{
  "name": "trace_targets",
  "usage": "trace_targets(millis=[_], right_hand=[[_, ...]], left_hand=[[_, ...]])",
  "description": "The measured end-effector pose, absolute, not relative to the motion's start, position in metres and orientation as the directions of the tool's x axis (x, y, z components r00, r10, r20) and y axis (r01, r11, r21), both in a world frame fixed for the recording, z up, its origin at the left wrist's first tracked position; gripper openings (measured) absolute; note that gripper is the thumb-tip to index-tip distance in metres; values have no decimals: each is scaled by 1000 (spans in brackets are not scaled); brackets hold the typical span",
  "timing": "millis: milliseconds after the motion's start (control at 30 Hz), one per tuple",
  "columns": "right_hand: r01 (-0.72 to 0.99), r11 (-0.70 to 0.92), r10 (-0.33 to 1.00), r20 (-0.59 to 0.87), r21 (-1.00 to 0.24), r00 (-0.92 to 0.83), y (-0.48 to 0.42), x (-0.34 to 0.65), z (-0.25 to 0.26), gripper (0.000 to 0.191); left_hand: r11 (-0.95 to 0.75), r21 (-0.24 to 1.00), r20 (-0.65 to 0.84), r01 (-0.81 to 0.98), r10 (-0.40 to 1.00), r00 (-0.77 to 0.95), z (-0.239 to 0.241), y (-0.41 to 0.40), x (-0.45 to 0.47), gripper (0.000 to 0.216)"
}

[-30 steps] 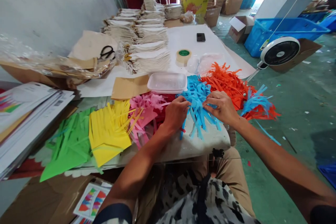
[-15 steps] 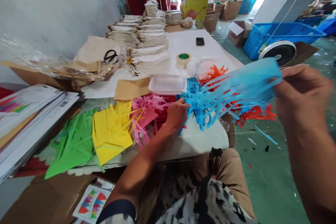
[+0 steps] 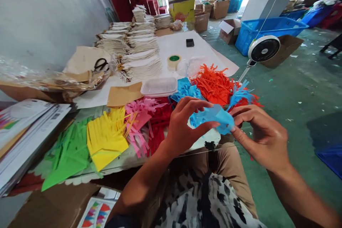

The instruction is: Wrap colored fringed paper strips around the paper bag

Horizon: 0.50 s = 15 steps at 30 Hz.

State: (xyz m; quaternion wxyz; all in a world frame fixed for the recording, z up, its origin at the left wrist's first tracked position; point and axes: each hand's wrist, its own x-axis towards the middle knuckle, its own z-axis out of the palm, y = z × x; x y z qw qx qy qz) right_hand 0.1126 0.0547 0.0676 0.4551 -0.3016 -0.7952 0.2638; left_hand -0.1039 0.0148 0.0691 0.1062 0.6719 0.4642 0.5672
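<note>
A light blue tissue-paper fringe (image 3: 224, 119) is held up over the table's front edge. My right hand (image 3: 262, 135) pinches its right end between thumb and fingers. My left hand (image 3: 184, 124) curves around the left part of it, thumb below and fingers above, with a gap between the tips; the thumb seems to touch the paper. Behind my left hand lies a pile of blue fringes (image 3: 185, 89). Orange-red fringes (image 3: 213, 83) are heaped beyond both hands, with a blue tuft (image 3: 242, 94) over their right side. Dark red strips (image 3: 159, 131) lie left of my left hand.
Pink (image 3: 137, 114), yellow (image 3: 107, 139) and green fringes (image 3: 69, 153) lie along the table's front. Behind stand a clear plastic tub (image 3: 159, 87), a tape roll (image 3: 174, 61) and stacked off-white bundles (image 3: 143, 62). A fan (image 3: 264, 49) stands at the right.
My right hand has drawn the blue fringe leftward and down, near my left hand. My left hand has lifted off the blue pile and come around the paper. The view has turned slightly right.
</note>
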Motion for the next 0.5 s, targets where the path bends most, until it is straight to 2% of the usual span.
trace_targets(millis=[133,200,267,333,400,500], right_hand=[[224,645,723,489,-731,-488,51,130,70,12],[132,582,726,440,-802,-529,55,138,74,32],[15,476,709,374,-879,-599,60,140,79,59],[-13,369,652,268,-929,-710,65,136,82,74],[33,302,592,161,-953,-790,68,129,80,72],[36,182,525,66,-983,-848,73,121,67,52]], left_hand=[[-581,681,631,445,774,46,73,11,-103,15],[-549,771,521,322,835,176,79,9,-106,16],[-417,886,345,204,886,311,85,8,-107,21],[-254,961,186,111,887,422,90,11,-108,30],[-119,992,86,35,862,500,93,16,-108,38],[54,999,-42,-6,830,557,95,25,-114,42]])
